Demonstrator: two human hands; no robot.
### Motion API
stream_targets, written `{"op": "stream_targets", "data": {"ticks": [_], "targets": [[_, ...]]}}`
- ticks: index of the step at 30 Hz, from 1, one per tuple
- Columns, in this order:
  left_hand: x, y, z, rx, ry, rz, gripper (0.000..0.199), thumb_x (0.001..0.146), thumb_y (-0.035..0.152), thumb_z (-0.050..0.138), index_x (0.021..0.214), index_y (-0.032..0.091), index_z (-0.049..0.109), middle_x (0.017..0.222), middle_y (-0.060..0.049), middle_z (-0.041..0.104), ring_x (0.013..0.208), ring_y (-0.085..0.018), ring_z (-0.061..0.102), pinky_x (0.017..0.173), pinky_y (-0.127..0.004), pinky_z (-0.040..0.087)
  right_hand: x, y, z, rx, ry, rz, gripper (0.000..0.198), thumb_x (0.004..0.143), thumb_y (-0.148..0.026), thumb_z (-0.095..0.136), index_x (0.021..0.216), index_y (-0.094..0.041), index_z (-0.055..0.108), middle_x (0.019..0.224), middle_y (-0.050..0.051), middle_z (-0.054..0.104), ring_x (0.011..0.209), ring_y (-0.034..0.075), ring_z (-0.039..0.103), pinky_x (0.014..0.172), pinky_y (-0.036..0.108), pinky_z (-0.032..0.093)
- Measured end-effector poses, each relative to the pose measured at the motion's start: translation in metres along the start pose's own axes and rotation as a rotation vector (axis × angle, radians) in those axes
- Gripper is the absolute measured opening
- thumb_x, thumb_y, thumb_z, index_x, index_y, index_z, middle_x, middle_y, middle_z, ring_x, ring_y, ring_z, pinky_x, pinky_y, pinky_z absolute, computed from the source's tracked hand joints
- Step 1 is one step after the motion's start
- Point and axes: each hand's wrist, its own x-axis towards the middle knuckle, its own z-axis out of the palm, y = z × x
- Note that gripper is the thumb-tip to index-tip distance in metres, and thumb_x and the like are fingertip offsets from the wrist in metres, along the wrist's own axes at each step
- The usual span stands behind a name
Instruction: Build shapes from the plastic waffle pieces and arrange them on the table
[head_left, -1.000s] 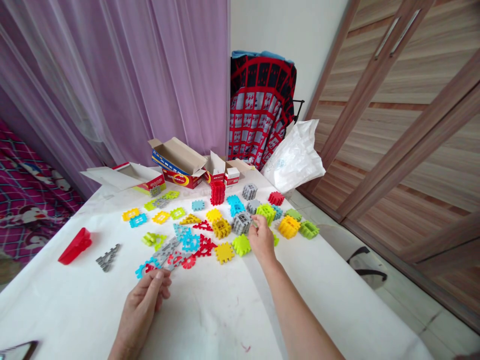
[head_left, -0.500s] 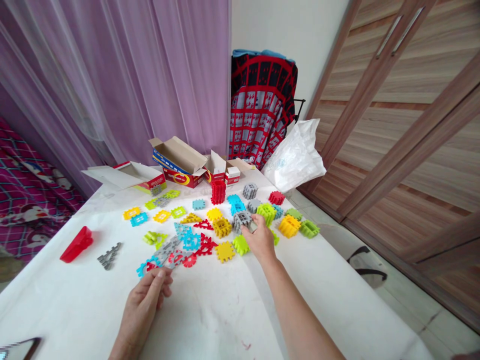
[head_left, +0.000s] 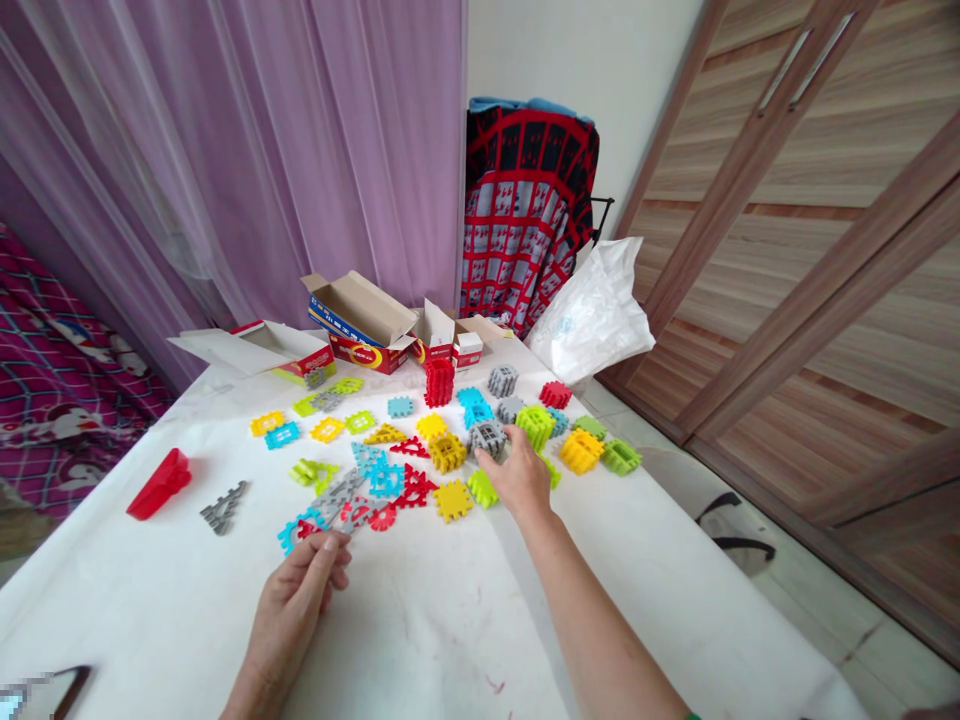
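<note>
My left hand [head_left: 300, 590] is closed in a pinch near the front of the table, with a thin grey building piece [head_left: 352, 522] at its fingertips. Part of that piece is hard to separate from the pile behind. My right hand [head_left: 521, 470] reaches forward, thumb and fingers closed on a stack of grey window tiles [head_left: 487, 438]. Left of that stack sits a yellow tile stack [head_left: 448, 452]; a lime green stack [head_left: 535, 426] is just behind my right hand. A lime tile [head_left: 482, 488] and a yellow square tile [head_left: 453, 501] lie nearer to me.
Open cardboard boxes [head_left: 364, 310] stand at the table's back edge, with a white plastic bag [head_left: 592, 315] to their right. A red container [head_left: 160, 484] and a grey triangular piece [head_left: 223, 507] lie at left. Loose red triangles [head_left: 415, 487] and blue tiles [head_left: 386, 480] spread across the middle.
My right thumb and fingers have closed in on the grey tile stack, and the gap between them is no longer visible. My left hand keeps its pinch. The view has shifted slightly.
</note>
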Motion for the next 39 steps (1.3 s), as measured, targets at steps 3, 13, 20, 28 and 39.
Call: {"op": "stream_targets", "data": {"ticks": [3,13,20,28,39], "targets": [[-0.001,0.0,0.0,0.013,-0.002,0.015,0.061,0.063,0.078,0.065,0.074,0.019,0.066,0.057,0.0,0.059,0.045,-0.009,0.041,0.042,-0.022,0.03,0.001,0.001,0.0,-0.017,-0.001,-0.003,0.049,0.083,-0.043,0.062,0.126,-0.022,0.054,0.117,0.01,0.07,0.098,0.026,0.068,0.08,0.034,0.049],[0.0,0.002,0.0,0.028,-0.004,0.021,0.061,0.064,0.078,0.064,0.078,0.019,0.068,0.058,0.0,0.06,0.045,-0.01,0.042,0.042,-0.023,0.031,0.003,0.006,0.004,-0.017,-0.001,-0.011,0.044,0.083,-0.037,0.062,0.124,-0.024,0.056,0.115,0.006,0.071,0.094,0.023,0.069,0.077,0.031,0.05],[0.001,-0.002,-0.002,0.024,-0.009,0.024,0.06,0.064,0.077,0.065,0.078,0.019,0.068,0.058,0.0,0.06,0.047,-0.01,0.043,0.042,-0.022,0.031,0.003,0.008,0.005,-0.003,-0.003,-0.019,0.042,0.083,-0.037,0.063,0.123,-0.024,0.056,0.112,0.006,0.072,0.092,0.024,0.069,0.075,0.032,0.05],[-0.001,0.0,-0.001,0.029,-0.011,0.036,0.059,0.065,0.076,0.065,0.079,0.019,0.068,0.06,0.0,0.061,0.047,-0.01,0.044,0.041,-0.021,0.033,0.001,0.002,-0.009,-0.048,-0.089,0.021,0.058,0.078,-0.039,0.068,0.131,-0.024,0.05,0.113,0.009,0.072,0.096,0.028,0.07,0.077,0.035,0.05],[0.001,-0.001,0.0,0.043,-0.029,0.048,0.06,0.067,0.076,0.063,0.08,0.018,0.068,0.061,0.0,0.061,0.047,-0.009,0.042,0.042,-0.021,0.031,0.002,-0.016,-0.017,-0.205,-0.223,0.111,0.073,0.081,-0.045,0.064,0.145,-0.021,0.037,0.115,0.012,0.072,0.102,0.03,0.069,0.081,0.037,0.049]]}}
